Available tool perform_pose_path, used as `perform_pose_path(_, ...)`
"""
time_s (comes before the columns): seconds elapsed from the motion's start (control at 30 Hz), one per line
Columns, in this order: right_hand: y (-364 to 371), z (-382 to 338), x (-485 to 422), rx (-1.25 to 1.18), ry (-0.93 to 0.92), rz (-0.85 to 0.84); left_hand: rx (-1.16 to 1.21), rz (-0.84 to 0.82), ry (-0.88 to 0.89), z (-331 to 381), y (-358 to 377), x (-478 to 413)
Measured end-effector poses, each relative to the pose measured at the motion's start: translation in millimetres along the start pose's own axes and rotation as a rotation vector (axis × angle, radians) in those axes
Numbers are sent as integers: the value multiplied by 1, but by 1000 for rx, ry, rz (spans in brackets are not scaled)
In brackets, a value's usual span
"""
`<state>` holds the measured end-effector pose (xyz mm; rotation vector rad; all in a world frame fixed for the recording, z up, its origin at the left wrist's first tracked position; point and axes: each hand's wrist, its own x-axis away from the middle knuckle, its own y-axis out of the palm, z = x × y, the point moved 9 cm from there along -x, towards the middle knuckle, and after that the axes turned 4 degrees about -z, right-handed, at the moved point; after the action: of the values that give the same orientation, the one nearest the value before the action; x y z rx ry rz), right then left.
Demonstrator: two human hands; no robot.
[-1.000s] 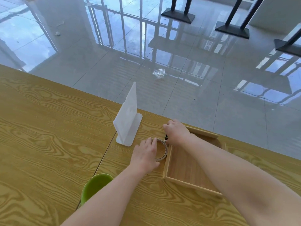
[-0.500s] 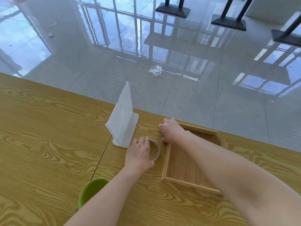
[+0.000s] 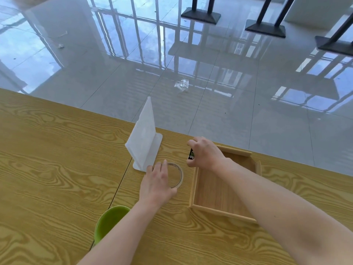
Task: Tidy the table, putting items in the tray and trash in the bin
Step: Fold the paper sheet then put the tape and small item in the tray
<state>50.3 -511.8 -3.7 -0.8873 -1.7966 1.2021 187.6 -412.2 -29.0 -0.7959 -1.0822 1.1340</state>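
Head view hides most of a small dark item (image 3: 191, 154) pinched in the right hand (image 3: 205, 153); the left hand (image 3: 157, 183) lies spread on the tape ring (image 3: 178, 175).

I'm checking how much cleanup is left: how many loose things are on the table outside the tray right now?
4: a tape ring under the left hand, a small dark item in the right hand, the white stand, and the green bowl. Arms may hide more.

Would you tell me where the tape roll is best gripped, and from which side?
Grip the tape roll across its thin band at the right rim, thumb inside and fingers outside, coming from above. It lies flat with an open centre; the left hand covers its left side.
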Motion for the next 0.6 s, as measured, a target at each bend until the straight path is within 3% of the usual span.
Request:
perform_pose_path(0.17,-7,32,45,-102,38,93,55,52,39,13,-9,5)
perform_pose_path(0.37,28,50,71,-93,119,-3,69,38,64,30,-5,12)
perform_pose_path(0.6,42,45,66,-177,120,59,85,55,58,36,-9,19)
